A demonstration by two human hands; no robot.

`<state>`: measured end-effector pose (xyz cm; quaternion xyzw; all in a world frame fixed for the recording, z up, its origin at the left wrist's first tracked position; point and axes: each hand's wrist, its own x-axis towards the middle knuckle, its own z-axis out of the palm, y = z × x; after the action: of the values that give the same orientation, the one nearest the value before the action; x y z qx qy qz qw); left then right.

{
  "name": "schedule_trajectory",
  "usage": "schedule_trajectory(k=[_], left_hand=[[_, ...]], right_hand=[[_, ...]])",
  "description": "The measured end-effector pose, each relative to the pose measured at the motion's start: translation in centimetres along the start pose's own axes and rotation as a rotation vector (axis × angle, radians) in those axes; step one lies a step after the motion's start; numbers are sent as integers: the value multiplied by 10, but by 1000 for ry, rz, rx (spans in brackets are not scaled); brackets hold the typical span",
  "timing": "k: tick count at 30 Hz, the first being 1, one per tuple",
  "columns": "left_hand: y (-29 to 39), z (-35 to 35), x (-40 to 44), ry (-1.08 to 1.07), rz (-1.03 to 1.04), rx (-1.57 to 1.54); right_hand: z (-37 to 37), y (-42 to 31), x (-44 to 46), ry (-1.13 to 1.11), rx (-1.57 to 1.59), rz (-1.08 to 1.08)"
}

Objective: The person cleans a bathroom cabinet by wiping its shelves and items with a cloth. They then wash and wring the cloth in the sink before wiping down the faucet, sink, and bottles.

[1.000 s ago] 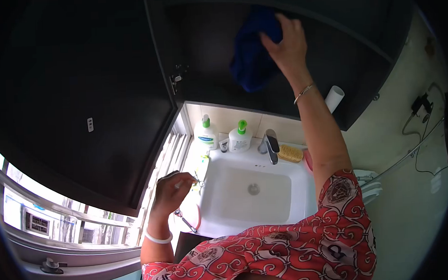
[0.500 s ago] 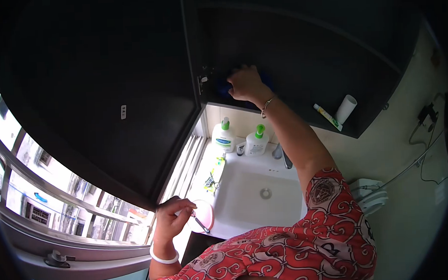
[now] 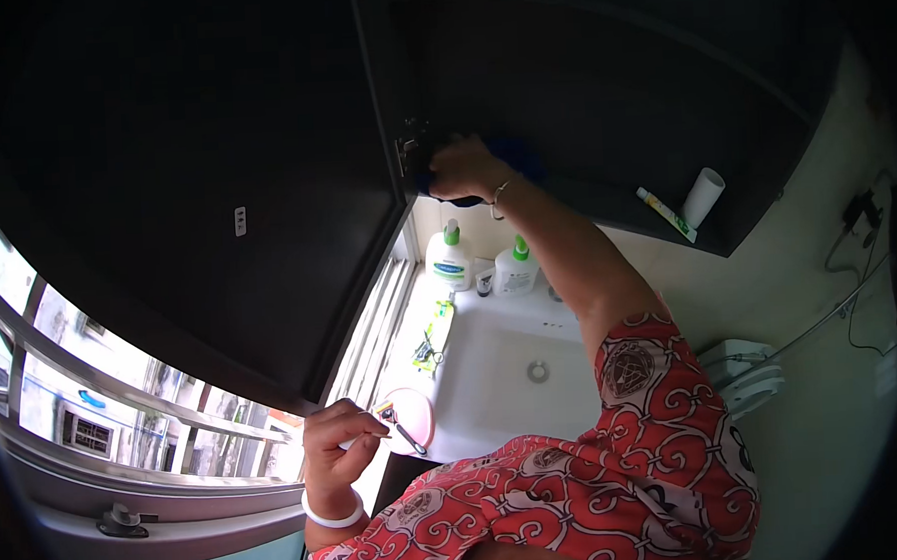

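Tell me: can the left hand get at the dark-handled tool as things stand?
Probably yes: the left hand appears close by, and nothing visible stands between it and the dark-handled tool on the round pink item. Depth is hard to judge.

The fingertips of the right hand [image 3: 464, 171] are lost in the dark of the cabinet [image 3: 611, 103], so its grip on the blue cloth [image 3: 519, 157] cannot be told. The hand also covers one part of this cloth. The right arm [image 3: 567, 240] hides most of the tap [image 3: 554, 293]. The print on the tube [image 3: 667, 214] is too small for reading. The bottom edge of the view cuts the red shirt [image 3: 598, 499].
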<state>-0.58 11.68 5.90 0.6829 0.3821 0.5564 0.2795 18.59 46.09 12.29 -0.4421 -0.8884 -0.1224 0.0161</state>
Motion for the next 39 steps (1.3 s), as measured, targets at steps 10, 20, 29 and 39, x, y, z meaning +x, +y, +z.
schedule_trajectory(k=[10,20,29,39], left_hand=[[10,-11,-4,105,149,-238],[3,-27,-2,393,216,-56],[-4,-37,-4,309,304,-132],[0,-37,-2,300,335,-187]], right_hand=[[-33,79,-80,303,-114,184],[-30,117,-89,1163,1815,418],[36,10,2,470,166,-31],[46,28,26,145,104,-160]])
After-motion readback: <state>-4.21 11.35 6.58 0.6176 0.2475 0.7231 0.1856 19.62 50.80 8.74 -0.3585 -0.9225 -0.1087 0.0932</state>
